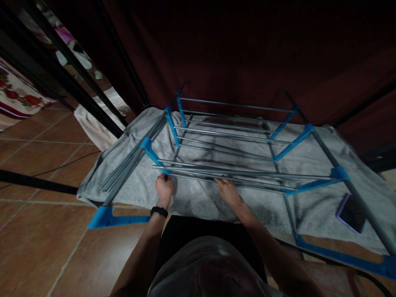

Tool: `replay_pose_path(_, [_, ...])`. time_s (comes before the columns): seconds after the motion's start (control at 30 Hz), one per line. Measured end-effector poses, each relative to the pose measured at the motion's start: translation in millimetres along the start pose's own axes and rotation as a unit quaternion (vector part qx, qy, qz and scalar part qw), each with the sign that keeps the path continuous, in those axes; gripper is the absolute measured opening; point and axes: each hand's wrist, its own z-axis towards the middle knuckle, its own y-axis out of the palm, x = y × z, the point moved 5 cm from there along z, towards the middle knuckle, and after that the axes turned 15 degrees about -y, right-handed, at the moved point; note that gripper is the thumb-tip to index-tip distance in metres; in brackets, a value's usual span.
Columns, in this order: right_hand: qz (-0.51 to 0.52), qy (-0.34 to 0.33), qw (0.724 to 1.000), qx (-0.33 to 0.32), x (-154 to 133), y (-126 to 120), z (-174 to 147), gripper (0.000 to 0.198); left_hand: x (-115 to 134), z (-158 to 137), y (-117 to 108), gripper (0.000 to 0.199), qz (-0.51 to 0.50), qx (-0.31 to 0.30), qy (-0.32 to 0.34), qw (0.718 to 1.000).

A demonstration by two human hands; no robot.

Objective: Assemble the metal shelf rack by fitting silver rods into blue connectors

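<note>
A rack of grey metal tubes (235, 170) and blue plastic brackets (151, 156) lies on its side before me. My left hand (163, 189) is closed at the lower end of the left middle bracket, where a tube meets it. Its fingertips are partly hidden there. To the right, my right hand (228, 191) has its fingers around a thin metal tube (198, 177) near the front of that tier. One loose-looking tube end sticks out past the bracket just above my left hand.
Several thin tubes (122, 168) lie bundled along the rack's left side. A grey blanket (198, 202) is spread beneath the rack on a tiled floor (37, 231). A phone (352, 214) rests at the right. Black metal bars (62, 70) and a dark red curtain (235, 49) stand behind.
</note>
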Motion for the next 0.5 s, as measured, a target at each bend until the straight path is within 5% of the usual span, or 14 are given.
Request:
replay_pose_path(0.23, [0.011, 0.026, 0.981, 0.19, 2.0, -5.4, -61.4, 0.044, -1.3, 4.2, -3.9, 0.018, 0.015, -0.01, -0.013, 1.0])
replay_pose_path(0.37, [-0.044, 0.144, 0.935, 0.321, 41.3, -15.9, -142.2, 0.039, 2.2, 8.7, -2.7, 0.016, 0.019, -0.003, -0.002, 1.0])
replay_pose_path(0.5, [-0.121, 0.302, 0.887, 0.327, 91.4, -38.5, -212.0, 0.048, 5.8, 8.7, -4.4, 0.012, 0.013, 0.006, -0.03, 0.999])
